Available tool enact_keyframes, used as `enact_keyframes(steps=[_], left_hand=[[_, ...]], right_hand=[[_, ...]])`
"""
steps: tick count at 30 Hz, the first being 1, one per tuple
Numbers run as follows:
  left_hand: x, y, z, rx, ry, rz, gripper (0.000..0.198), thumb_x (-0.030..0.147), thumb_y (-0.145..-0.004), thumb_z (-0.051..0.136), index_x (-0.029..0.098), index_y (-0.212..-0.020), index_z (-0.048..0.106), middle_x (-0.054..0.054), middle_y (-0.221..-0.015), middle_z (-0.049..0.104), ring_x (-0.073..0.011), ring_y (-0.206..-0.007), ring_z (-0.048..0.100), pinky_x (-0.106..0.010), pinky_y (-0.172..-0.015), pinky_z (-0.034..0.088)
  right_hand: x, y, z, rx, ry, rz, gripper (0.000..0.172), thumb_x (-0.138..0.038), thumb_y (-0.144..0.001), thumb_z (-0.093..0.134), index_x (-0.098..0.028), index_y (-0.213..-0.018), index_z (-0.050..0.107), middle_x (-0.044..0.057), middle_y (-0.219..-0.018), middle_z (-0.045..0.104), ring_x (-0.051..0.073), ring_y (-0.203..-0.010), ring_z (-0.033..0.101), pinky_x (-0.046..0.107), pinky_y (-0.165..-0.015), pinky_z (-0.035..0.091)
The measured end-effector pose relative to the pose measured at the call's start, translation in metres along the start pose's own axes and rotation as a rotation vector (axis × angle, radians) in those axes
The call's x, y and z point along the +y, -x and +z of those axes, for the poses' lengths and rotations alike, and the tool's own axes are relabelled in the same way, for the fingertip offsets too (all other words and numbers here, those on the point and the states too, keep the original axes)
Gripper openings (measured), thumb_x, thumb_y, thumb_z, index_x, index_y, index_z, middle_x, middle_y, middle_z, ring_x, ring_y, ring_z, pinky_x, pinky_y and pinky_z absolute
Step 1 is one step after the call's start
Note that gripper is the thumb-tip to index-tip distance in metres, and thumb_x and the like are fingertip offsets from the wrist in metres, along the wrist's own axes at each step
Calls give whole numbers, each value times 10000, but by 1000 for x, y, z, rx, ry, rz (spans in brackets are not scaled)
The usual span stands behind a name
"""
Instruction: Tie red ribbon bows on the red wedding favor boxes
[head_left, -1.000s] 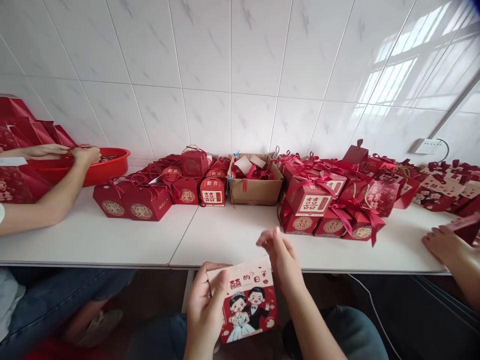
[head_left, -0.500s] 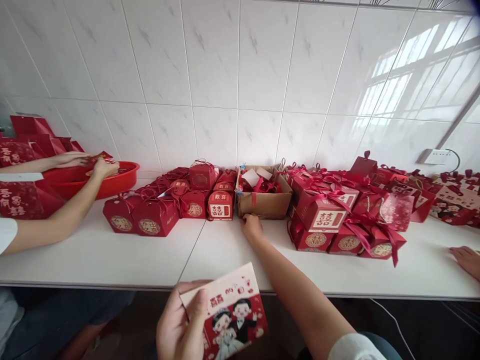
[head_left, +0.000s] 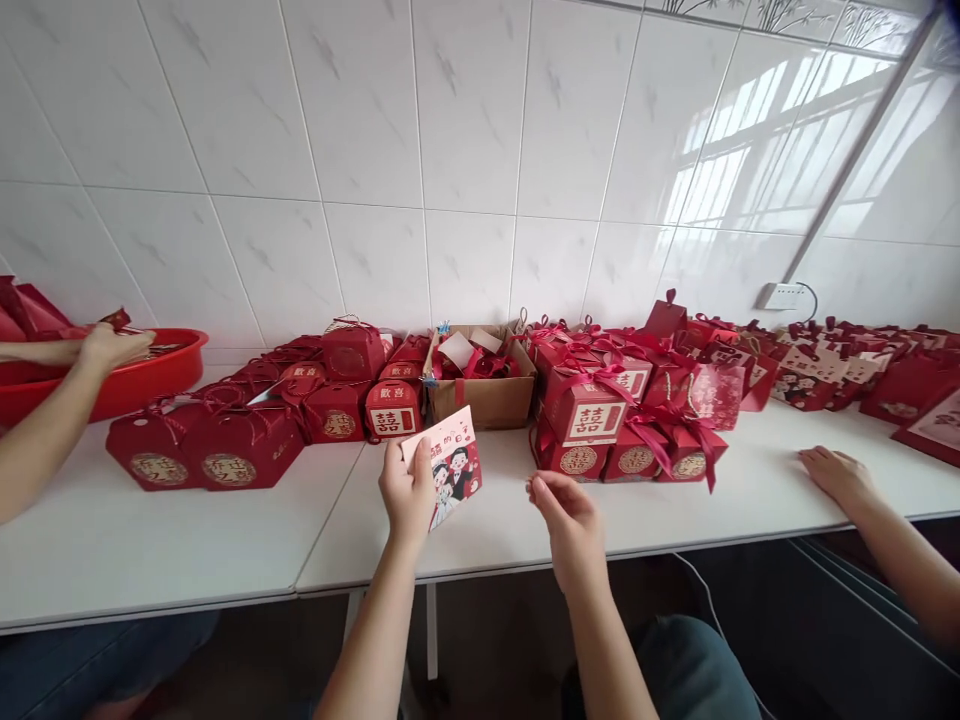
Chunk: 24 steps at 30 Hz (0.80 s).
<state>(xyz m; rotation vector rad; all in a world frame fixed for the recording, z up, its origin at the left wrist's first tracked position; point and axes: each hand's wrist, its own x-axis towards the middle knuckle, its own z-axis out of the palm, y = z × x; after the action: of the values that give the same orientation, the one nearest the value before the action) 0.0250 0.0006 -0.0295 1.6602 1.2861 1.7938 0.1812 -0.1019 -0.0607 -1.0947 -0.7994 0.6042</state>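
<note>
My left hand (head_left: 410,490) is closed on a flat-looking gift box (head_left: 459,475), red below and pale pink above, printed with a cartoon bridal couple. It is held tilted over the table's front part. To its right, my right hand (head_left: 574,525) is raised with thumb and fingers pinched together; whatever sits at the fingertips is too small to make out. Behind both hands stands an open cardboard box (head_left: 487,400) holding red ribbons and white card pieces. Stacked red gift boxes with ribbon bows (head_left: 592,415) stand just beyond my right hand.
More red gift boxes (head_left: 247,450) sit left of the cardboard box. At far left a person's hands (head_left: 112,345) work over a red basin (head_left: 176,370). Another person's hand (head_left: 836,480) rests on the white table (head_left: 772,500) at right. Cartoon-printed boxes (head_left: 802,375) line the wall.
My right hand has left the cardboard box's front and come back toward me, fingers pinched. My left hand has lifted the gift box forward over the table. The view has shifted right.
</note>
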Motion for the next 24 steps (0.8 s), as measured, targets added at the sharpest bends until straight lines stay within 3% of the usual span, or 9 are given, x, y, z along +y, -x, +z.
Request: enact_keyframes(steps=[2,4,6,7,9,11,14,19,24], left_hand=[[6,5,2,32,-18,93,296,418,-825,561,182,-1004,552,-112,-996,655,-251,-952,626,-374,-826,497],[18,22,-7,176,-78,244,516,389,-748,656,156,-1180,495,-176,-1245,536,-300,-1203,489,-446,-1011,394],[31,52,-24,252,-117,304,594,342,-736,676,149,-1254,462,-190,-1301,482,-319,-1249,440,-478,-1058,344],[37,69,-34,160,-104,269,489,318,-774,639,174,-1222,506,-161,-1234,541,-304,-1190,496,-457,-1024,391],[46,101,-51,-237,-32,180,244,305,-811,604,227,-1041,632,-98,-1039,664,-268,-1004,625,-368,-881,511],[51,123,-61,-452,50,65,173,315,-820,602,236,-944,692,-79,-940,718,-253,-888,682,-323,-784,559],[50,132,-64,-500,90,-35,167,334,-796,641,230,-894,727,-71,-875,749,-245,-813,710,-297,-737,579],[47,124,-63,-559,67,-66,152,342,-791,652,224,-838,735,-68,-855,759,-227,-780,718,-264,-712,582],[48,124,-65,-595,44,16,117,315,-798,650,236,-840,725,-53,-852,758,-211,-778,720,-248,-719,578]], right_hand=[[0,28,-13,42,-160,71,239,-380,-744,728,-183,-872,685,81,-895,719,205,-840,679,334,-763,556],[-2,48,-19,28,-216,98,181,-328,-730,753,-206,-851,698,66,-900,731,192,-836,690,309,-764,560],[-8,60,-21,-62,-233,83,127,-292,-741,748,-224,-841,709,51,-876,739,179,-815,698,289,-760,564],[-12,64,-21,-127,-226,66,107,-279,-749,742,-231,-842,714,47,-868,742,178,-812,701,286,-759,567],[-21,69,-23,-265,-173,24,83,-257,-767,725,-241,-849,724,44,-863,747,184,-818,704,288,-762,570],[-27,72,-25,-354,-75,-33,74,-236,-784,709,-251,-853,732,36,-856,750,185,-821,703,287,-767,567],[-30,75,-29,-393,60,-104,87,-223,-806,685,-265,-860,738,23,-854,753,183,-822,705,277,-767,561],[-25,75,-33,-426,149,-161,119,-219,-831,653,-280,-891,736,15,-883,756,187,-836,710,278,-770,561],[-26,74,-36,-429,189,-190,127,-205,-830,652,-289,-880,733,-2,-859,758,169,-795,711,246,-732,551]])
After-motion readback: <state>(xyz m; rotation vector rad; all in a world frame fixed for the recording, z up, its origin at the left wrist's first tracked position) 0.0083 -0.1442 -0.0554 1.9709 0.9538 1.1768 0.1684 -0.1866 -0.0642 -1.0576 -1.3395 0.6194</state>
